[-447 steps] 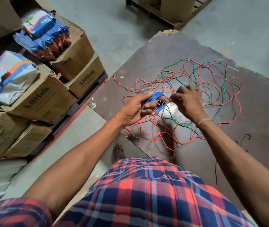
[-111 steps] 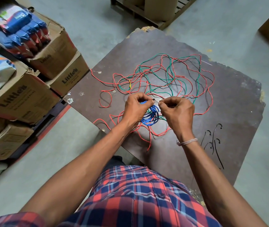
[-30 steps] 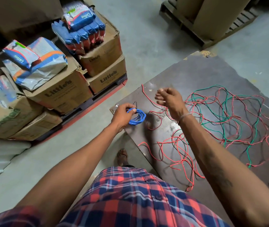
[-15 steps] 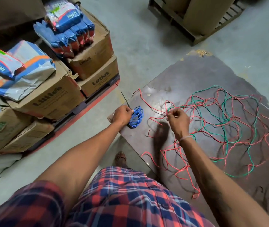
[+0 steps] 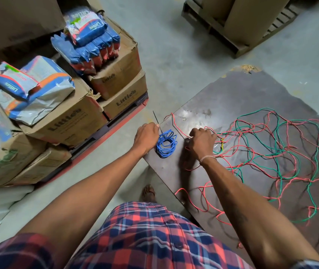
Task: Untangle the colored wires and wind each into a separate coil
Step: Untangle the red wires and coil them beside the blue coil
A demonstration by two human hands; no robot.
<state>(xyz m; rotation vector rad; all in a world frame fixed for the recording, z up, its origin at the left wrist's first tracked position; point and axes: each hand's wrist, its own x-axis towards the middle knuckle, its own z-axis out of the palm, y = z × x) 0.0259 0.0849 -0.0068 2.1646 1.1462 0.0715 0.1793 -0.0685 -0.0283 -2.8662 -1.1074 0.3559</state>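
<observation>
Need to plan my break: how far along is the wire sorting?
Done: the blue wire coil lies wound on the dark board, the left hand beside it. In hand: the right hand is on the tangle's near end. Left: the red wire and green wire, both loose and intertwined.

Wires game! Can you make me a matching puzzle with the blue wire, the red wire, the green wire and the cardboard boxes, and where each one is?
Things:
1. blue wire
2. red wire
3. green wire
4. cardboard boxes

Places or states:
A. stacked on the floor, left of the board
B. wound into a neat coil at the board's corner
C. loose, with a strand under the right hand
D. loose loops tangled with the red one, farther right

Pairs: 1-B, 2-C, 3-D, 4-A
</observation>
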